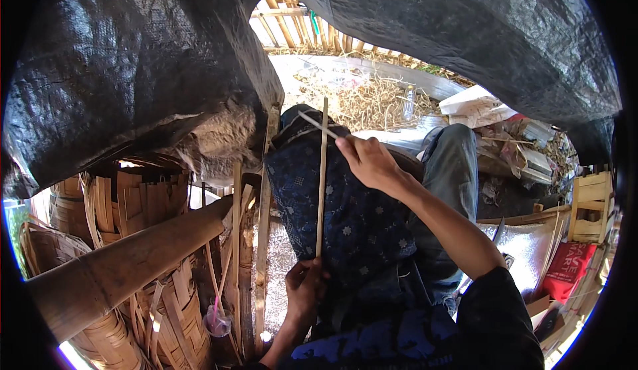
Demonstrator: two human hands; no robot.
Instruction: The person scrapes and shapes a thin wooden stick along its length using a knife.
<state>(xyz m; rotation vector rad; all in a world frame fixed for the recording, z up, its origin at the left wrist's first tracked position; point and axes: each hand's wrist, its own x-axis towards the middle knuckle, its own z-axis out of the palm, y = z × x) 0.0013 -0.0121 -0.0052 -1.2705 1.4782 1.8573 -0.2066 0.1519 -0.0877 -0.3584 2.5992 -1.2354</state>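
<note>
A long, thin bamboo strip point(322, 197) stands nearly upright in view over a dark blue patterned cloth point(359, 230) that covers my lap. My left hand point(304, 289) is closed round its lower end. My right hand point(372, 162) grips a knife, whose handle is hidden in the fist. The narrow knife blade point(312, 122) points up and left and crosses the strip near its top end. Whether the edge cuts into the bamboo cannot be made out.
A thick bamboo pole point(133, 267) slants in from the left, beside woven bamboo baskets point(109, 330). Black tarpaulin point(133, 58) hangs overhead. Ahead lie shavings point(362, 101) and a clear bottle point(409, 103). A red bag point(567, 270) is at the right. A plastic cup point(218, 321) hangs at lower left.
</note>
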